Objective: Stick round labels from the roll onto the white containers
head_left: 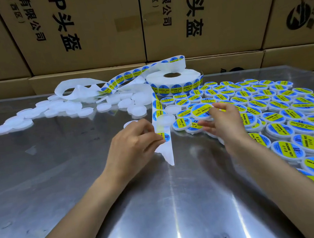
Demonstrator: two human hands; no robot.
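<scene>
judging from how things lie, the work is well past the middle but not finished. on the right side of the metal table (65,192) a big spread of labelled containers (284,113) lies close together, many overlapping, each one with a round blue and yellow label on top. on the far left side a smaller heap of plain white containers (60,110) waits without labels, and a few more plain ones lie just beside the label strip, near the middle. so the done part looks larger than the part that is left.

the label roll (175,80) lies flat at the back of the table, in front of the cardboard boxes (83,28). from it a label strip (158,116) runs down toward the person, and empty backing paper (75,90) curls away behind the roll to the left.

the left hand (133,142) pinches the lower end of the strip, thumb and fingertips closed on the edge of a label (166,136) there; it looks like the next label is being peeled. the right hand (223,123) holds one labelled container (201,111) with curled fingertips at its rim, just above the finished pile, probably to put it down there. whether this label is pressed flat all over, i cannot tell.

what remains, i think, is to repeat the same step for the plain heap, and the roll has plenty of labels for it.
</scene>
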